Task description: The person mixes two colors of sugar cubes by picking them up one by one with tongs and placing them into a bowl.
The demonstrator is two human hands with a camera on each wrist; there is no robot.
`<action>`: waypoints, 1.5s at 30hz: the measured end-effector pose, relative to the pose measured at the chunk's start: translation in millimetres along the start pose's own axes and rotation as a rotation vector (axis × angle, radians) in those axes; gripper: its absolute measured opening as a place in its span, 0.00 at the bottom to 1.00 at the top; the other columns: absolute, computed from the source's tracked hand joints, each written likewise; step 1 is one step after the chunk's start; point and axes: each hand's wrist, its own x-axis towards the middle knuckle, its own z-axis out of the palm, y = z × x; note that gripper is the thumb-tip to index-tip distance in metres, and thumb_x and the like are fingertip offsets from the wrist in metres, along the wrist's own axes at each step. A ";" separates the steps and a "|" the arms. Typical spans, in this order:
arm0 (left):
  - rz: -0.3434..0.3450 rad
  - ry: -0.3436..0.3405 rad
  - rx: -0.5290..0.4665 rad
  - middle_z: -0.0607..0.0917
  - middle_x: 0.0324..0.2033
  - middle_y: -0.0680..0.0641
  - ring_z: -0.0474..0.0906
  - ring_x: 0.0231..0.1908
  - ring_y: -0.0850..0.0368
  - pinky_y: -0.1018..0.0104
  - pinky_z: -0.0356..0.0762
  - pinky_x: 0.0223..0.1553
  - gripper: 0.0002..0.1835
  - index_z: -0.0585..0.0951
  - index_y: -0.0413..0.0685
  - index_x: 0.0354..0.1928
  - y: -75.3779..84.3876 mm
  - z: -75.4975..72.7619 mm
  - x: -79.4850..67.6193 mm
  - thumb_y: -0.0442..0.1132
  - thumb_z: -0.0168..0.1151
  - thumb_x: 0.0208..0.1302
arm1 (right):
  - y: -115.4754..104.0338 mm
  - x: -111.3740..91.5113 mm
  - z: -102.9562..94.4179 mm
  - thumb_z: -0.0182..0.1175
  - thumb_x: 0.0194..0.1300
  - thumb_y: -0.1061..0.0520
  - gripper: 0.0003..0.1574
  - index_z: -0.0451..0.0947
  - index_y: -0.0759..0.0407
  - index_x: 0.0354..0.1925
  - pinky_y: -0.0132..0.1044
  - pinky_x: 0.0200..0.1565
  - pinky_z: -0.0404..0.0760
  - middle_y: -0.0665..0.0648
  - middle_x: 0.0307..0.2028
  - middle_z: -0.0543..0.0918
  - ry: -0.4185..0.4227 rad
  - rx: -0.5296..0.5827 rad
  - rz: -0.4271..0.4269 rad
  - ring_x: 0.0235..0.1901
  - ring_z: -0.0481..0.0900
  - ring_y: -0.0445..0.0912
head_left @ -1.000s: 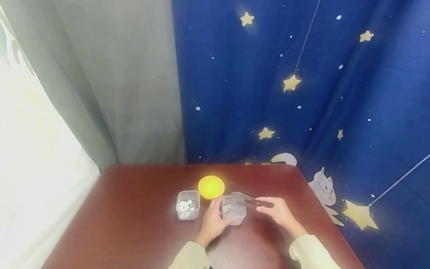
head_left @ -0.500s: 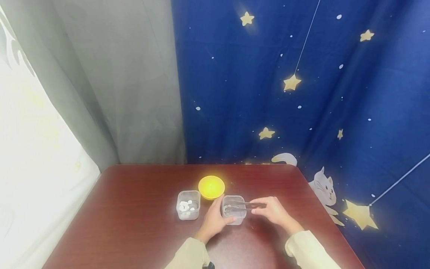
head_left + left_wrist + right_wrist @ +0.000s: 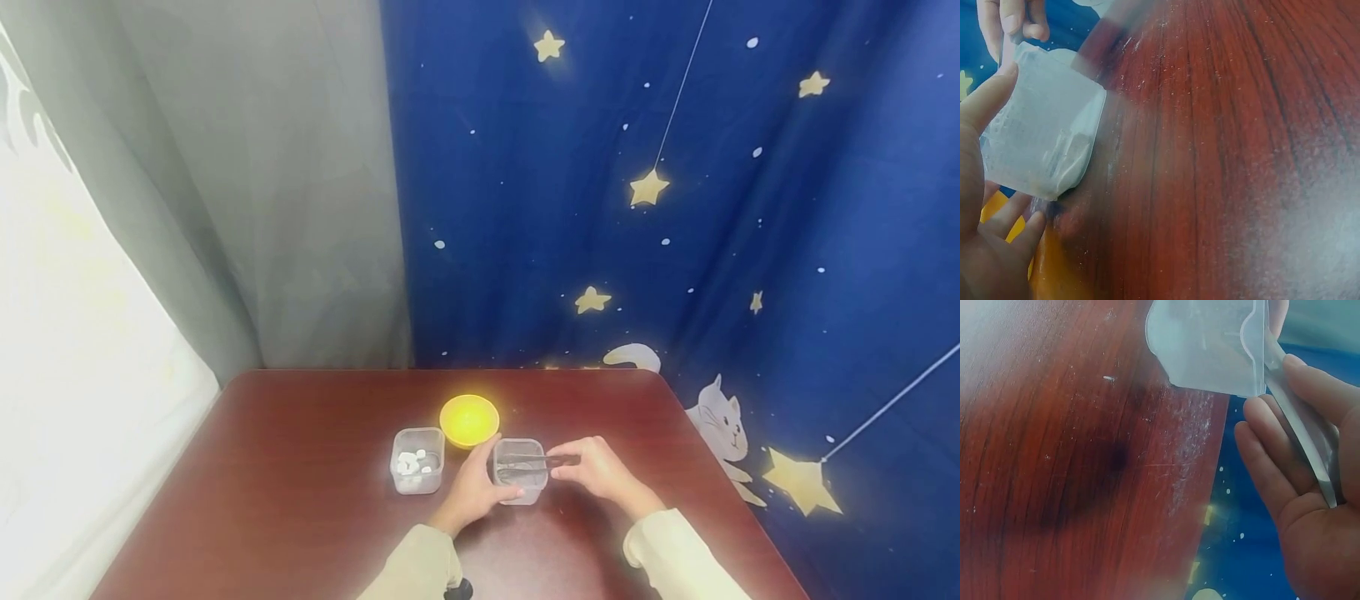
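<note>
My left hand (image 3: pixel 471 492) grips a clear plastic container (image 3: pixel 529 495), thumb along its near side and fingers at its left and far side. In the left wrist view, the container (image 3: pixel 1041 119) sits between that thumb and the fingers. My right hand (image 3: pixel 600 471) pinches metal tongs (image 3: pixel 558 459) between thumb and fingers, and their tips reach down into this container. The right wrist view has the tongs' metal arm (image 3: pixel 1300 428) running past the container's rim. What lies between the tips is hard to make out; a small pale piece (image 3: pixel 1077 147) shows through the wall.
A second clear container (image 3: pixel 402 485) holding several white pieces (image 3: pixel 408 463) stands to the left. A yellow bowl (image 3: pixel 469 421) is just behind and between the two containers. The dark red table (image 3: pixel 300 500) ends at curtains at the back.
My right hand has moved left and the tongs have gone from above the container's rim down into it, their arms drawing closer together. My left hand keeps its grip on the container.
</note>
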 end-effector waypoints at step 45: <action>-0.060 0.016 -0.115 0.75 0.61 0.43 0.71 0.60 0.47 0.48 0.65 0.62 0.49 0.67 0.40 0.68 -4.2 6.6 0.1 0.45 0.80 0.42 | 6.8 -36.6 8.1 0.75 0.51 0.58 0.17 0.88 0.50 0.43 0.40 0.49 0.79 0.49 0.40 0.87 0.393 0.219 0.276 0.47 0.83 0.46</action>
